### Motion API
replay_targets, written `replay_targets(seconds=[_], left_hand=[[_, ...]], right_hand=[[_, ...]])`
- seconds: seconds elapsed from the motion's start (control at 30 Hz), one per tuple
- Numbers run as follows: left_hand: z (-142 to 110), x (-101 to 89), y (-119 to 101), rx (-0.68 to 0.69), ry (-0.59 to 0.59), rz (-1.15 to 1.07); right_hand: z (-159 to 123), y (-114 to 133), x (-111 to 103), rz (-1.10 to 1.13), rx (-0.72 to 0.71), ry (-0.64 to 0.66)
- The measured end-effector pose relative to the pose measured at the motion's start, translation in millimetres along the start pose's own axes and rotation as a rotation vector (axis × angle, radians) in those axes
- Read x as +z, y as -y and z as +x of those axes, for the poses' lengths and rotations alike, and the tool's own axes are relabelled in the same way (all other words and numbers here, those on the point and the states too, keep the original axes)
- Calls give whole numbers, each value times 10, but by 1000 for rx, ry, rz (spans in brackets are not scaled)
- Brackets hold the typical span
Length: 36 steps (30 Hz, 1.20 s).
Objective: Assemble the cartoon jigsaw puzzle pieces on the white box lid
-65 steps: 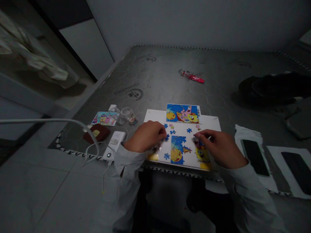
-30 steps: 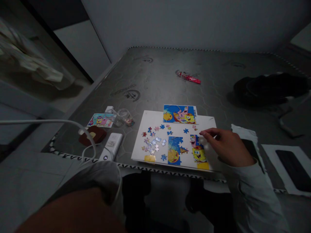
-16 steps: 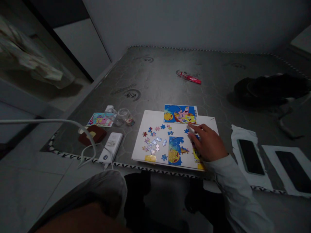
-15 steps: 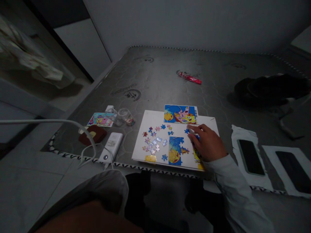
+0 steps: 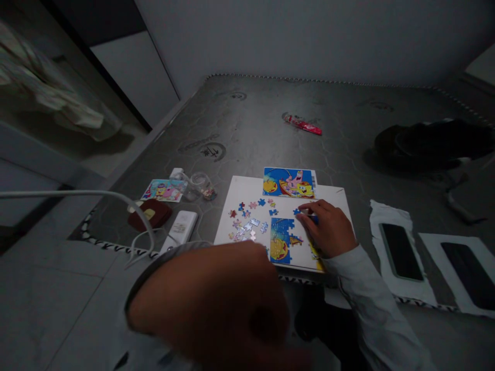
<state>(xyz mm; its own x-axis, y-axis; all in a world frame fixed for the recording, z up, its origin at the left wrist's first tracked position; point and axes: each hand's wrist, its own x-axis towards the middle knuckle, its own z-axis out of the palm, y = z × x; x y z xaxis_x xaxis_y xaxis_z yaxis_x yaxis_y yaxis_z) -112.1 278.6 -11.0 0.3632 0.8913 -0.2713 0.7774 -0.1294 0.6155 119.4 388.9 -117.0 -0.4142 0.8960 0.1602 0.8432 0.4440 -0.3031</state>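
My right hand [image 5: 329,228] is over the white board, its thumb and index finger pinched on a small blue puzzle piece [image 5: 296,212]. Just below lies a partly joined jigsaw section [image 5: 280,242] with a blue background and a yellow burger shape. Loose puzzle pieces [image 5: 247,225], several of them pink, blue and red, are scattered to its left. A cartoon picture card [image 5: 289,182] rests along the board's far edge. Close to the camera, my left hand [image 5: 228,301] is large, dark and smeared by motion; its fingers cannot be made out, and it covers the board's near left corner.
The white board [image 5: 242,188] sits at the table's near edge. Left of it are a white power bank [image 5: 181,226] with a cable, a brown pouch [image 5: 150,215], another card [image 5: 164,190] and clear containers [image 5: 199,180]. Two phones [image 5: 401,251] lie right; a red packet [image 5: 305,125] lies farther back.
My left hand has risen into the foreground, now covering the board's near left part. My right hand has shifted slightly left, fingertips closing at the blue puzzle piece.
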Motion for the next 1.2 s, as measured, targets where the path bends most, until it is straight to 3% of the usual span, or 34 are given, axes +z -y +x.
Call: replay_targets(seconds=[0.07,0.23,0.37,0.8,0.97,1.07,1.2], left_hand=[[181,-32,-23,51,178,39],[746,178,61,-82,9,218],[995,413,181,-107,-76,208],[1065,459,239,-289,-166,261],[1072,457,232,-302,-144,268],[1075,458,227,-307,-137,298],[1075,473,224,-314,-156,345]], right_hand=[[3,7,17,13,3,14],[15,-31,46,70,-13,51],[7,-56,47,114,-26,52],[-16,-16,-120,334,102,99],[-42,81,-225,423,111,277],[-58,144,-183,446,141,329],[-72,160,-80,331,171,275]])
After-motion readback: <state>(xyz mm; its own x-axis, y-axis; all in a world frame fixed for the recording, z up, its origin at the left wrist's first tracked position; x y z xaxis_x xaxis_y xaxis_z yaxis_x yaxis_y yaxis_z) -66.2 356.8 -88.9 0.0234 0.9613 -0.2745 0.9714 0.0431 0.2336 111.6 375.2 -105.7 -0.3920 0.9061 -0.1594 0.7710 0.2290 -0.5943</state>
